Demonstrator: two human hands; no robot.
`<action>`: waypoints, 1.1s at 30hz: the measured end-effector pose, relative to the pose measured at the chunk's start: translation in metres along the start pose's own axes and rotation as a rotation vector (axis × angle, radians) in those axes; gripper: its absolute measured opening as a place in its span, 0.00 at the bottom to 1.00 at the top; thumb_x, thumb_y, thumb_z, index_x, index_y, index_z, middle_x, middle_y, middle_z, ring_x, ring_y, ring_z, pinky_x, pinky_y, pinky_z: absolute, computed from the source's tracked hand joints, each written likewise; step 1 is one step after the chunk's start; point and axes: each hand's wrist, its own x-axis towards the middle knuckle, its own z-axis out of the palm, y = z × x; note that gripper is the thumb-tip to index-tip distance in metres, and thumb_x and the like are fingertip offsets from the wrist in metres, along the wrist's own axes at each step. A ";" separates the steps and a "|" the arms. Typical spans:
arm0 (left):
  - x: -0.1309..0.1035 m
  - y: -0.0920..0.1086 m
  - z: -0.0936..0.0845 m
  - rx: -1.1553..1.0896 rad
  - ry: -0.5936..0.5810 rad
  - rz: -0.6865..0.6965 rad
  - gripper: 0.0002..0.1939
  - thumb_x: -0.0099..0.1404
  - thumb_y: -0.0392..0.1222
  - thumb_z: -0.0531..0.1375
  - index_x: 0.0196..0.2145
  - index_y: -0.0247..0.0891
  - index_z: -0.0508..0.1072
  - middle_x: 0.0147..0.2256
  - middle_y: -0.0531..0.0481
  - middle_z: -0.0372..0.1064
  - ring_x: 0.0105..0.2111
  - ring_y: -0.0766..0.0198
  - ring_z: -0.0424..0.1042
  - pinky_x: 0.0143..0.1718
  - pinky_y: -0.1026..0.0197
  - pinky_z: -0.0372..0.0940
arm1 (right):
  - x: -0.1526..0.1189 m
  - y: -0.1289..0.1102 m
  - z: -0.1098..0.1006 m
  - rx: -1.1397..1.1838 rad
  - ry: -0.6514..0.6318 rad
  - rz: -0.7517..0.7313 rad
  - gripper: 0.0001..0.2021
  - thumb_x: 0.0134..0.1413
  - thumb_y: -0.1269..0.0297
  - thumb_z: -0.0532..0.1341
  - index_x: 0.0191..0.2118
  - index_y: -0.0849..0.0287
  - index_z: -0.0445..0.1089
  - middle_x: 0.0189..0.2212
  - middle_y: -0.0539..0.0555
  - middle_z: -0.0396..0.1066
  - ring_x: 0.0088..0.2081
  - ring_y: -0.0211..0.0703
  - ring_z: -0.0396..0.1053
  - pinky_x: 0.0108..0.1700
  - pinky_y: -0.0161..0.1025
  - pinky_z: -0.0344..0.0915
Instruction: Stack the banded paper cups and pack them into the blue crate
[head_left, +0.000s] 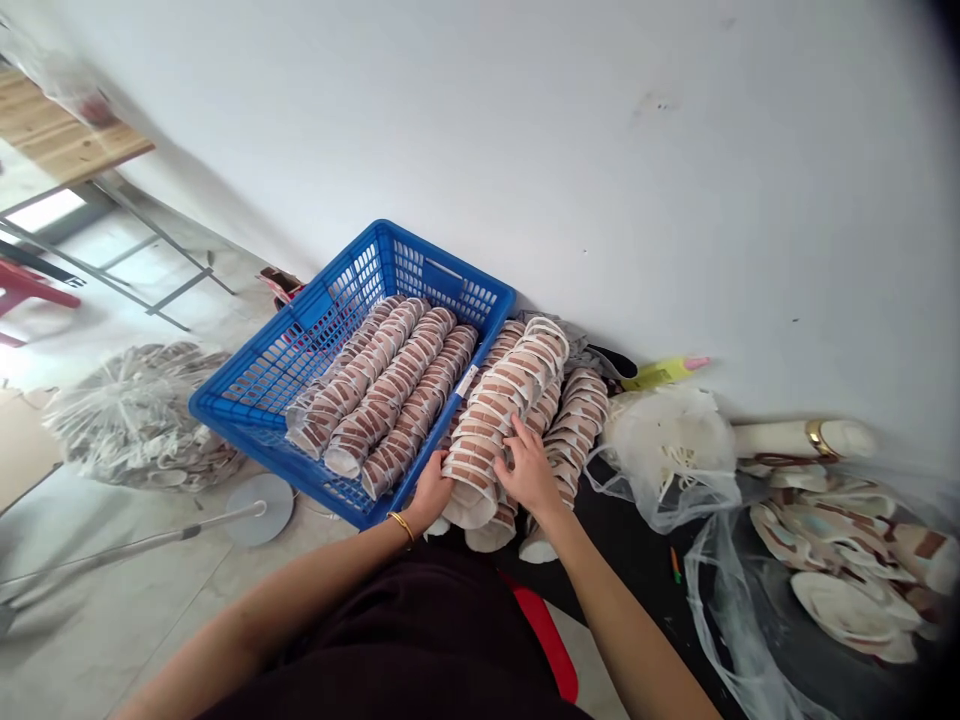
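A long stack of nested brown-and-white curved pieces [499, 410], which look like shoe uppers, lies slantwise on top of other stacks. My left hand [431, 492] grips its near left edge, fingers partly hidden behind it. On its right side my right hand [529, 468] presses with thumb and fingers bent, so the stack sits between both hands. More of these stacks lie below it, and another stack [577, 430] lies to the right. Just left stands a blue plastic crate [315, 305] holding several similar stacks [401, 395] side by side.
A white wall [600, 170] rises behind. On the black tabletop [637, 560] are a clear bag [671, 445], a white foot form with a gold band [802, 438] and loose pieces [847, 560]. A stuffed plastic bag [142, 420] lies on the floor at left. A red stool [551, 640] is below.
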 end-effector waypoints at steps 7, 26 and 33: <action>-0.002 0.004 -0.003 0.024 0.000 0.006 0.14 0.64 0.34 0.58 0.48 0.36 0.68 0.48 0.41 0.74 0.47 0.56 0.73 0.51 0.54 0.66 | 0.024 0.014 0.002 0.106 0.084 0.110 0.19 0.56 0.63 0.56 0.52 0.63 0.68 0.48 0.65 0.73 0.48 0.55 0.70 0.54 0.54 0.67; 0.003 -0.005 -0.005 0.037 -0.015 0.079 0.14 0.61 0.33 0.58 0.45 0.37 0.69 0.44 0.43 0.75 0.45 0.56 0.74 0.51 0.53 0.67 | 0.077 0.030 0.006 -0.087 0.038 0.357 0.29 0.58 0.62 0.55 0.64 0.71 0.62 0.28 0.63 0.75 0.32 0.57 0.73 0.37 0.47 0.68; 0.004 -0.008 -0.005 0.025 -0.022 0.063 0.15 0.60 0.32 0.57 0.45 0.39 0.69 0.44 0.45 0.76 0.45 0.55 0.74 0.51 0.53 0.67 | 0.075 0.013 -0.011 -0.232 0.109 0.285 0.22 0.58 0.62 0.58 0.56 0.65 0.71 0.43 0.69 0.71 0.50 0.64 0.67 0.50 0.55 0.66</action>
